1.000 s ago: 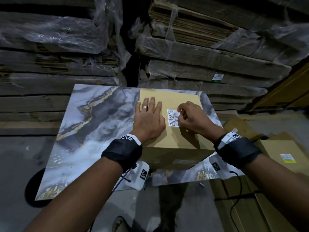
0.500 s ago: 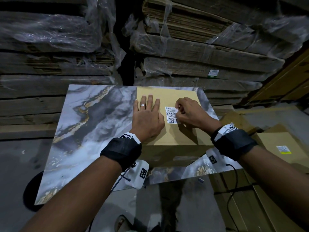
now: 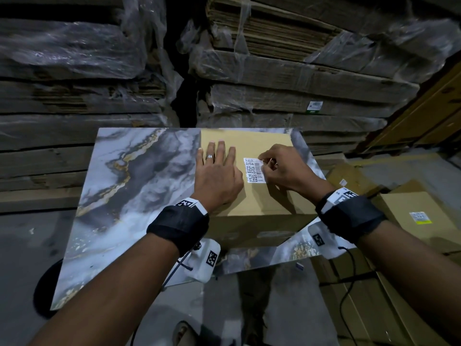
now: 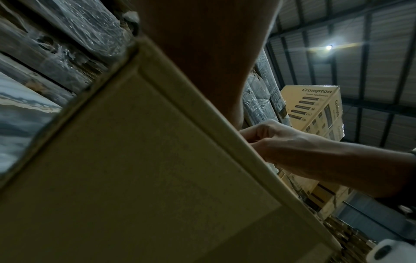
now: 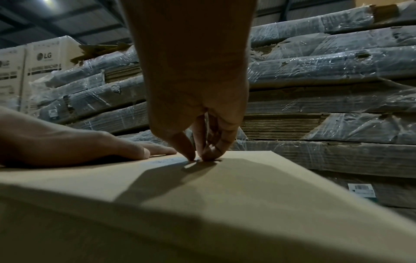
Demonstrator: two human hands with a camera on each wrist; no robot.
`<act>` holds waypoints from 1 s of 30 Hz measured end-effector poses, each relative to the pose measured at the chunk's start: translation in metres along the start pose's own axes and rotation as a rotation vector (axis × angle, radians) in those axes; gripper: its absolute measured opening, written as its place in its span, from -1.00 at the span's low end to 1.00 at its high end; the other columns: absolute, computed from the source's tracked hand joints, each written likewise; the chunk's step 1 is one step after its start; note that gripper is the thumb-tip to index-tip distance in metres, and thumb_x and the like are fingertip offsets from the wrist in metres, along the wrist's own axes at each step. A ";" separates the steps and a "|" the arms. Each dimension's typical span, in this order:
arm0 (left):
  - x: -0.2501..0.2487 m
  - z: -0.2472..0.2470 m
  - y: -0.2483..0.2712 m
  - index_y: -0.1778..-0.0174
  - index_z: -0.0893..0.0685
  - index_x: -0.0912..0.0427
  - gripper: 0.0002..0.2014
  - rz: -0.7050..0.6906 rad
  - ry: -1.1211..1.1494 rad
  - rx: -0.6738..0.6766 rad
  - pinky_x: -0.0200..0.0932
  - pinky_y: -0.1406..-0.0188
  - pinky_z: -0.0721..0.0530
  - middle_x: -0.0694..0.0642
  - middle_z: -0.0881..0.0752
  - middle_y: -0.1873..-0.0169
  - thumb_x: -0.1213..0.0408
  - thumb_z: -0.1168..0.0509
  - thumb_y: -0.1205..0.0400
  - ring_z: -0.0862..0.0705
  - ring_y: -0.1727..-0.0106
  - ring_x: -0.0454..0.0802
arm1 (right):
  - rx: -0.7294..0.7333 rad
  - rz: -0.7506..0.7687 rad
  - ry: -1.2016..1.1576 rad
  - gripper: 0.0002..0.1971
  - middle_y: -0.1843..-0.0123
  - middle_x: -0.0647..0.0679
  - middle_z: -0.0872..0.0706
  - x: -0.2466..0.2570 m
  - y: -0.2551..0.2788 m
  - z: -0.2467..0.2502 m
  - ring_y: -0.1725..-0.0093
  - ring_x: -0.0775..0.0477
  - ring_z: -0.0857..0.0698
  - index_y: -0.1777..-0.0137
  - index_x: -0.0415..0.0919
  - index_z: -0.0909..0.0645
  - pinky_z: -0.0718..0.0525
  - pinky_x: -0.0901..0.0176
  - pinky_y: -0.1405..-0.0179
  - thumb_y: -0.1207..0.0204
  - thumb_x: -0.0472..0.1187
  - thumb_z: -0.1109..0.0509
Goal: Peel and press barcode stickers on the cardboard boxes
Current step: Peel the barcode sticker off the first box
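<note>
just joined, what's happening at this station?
A person is labelling a cardboard box that sits on a marble-patterned table. The left hand lies flat on the box top, holding it steady. The right hand has curled fingertips down at the right edge of a barcode sticker, which is already on the box top. More boxes, one with its own label, sit on the floor to the right.
</note>
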State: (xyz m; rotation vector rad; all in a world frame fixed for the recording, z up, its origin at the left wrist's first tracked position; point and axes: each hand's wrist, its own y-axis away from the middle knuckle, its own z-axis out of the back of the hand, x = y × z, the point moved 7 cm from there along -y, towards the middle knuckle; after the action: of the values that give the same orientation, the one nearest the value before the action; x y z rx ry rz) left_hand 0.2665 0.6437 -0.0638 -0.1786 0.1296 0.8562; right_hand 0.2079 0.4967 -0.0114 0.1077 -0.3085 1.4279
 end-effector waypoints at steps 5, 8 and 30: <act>0.001 0.000 0.000 -0.79 -0.11 0.10 -0.28 0.001 -0.003 0.007 0.38 -0.70 -0.02 0.25 -0.09 -0.77 -0.06 0.24 -0.67 -0.04 -0.77 0.26 | 0.041 -0.053 0.015 -0.82 0.22 -0.27 -0.78 0.001 -0.004 0.000 0.22 -0.29 -0.71 0.06 -0.41 -0.79 -0.69 -0.20 0.19 -0.45 -0.29 -0.48; 0.001 0.000 0.000 -0.79 -0.11 0.09 -0.28 0.005 0.003 0.008 0.37 -0.70 -0.01 0.24 -0.10 -0.77 -0.06 0.24 -0.67 -0.04 -0.77 0.25 | 0.052 -0.110 -0.092 -0.87 0.19 -0.10 -0.80 -0.005 -0.006 0.003 0.18 -0.15 -0.74 0.03 -0.28 -0.78 -0.74 -0.14 0.14 -0.44 -0.29 -0.53; 0.000 0.001 0.000 -0.79 -0.10 0.09 -0.27 0.006 0.008 0.021 0.38 -0.70 0.01 0.23 -0.07 -0.78 -0.05 0.25 -0.65 -0.02 -0.78 0.25 | 0.099 -0.231 0.041 -0.86 0.31 -0.22 -0.68 -0.002 -0.019 -0.017 0.25 -0.29 -0.62 0.21 -0.36 -0.67 -0.35 0.10 0.34 -0.41 -0.25 -0.43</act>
State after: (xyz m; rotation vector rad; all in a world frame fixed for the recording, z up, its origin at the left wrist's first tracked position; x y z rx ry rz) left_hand 0.2663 0.6441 -0.0629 -0.1623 0.1460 0.8596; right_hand 0.2288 0.4966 -0.0265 0.1882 -0.1848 1.2140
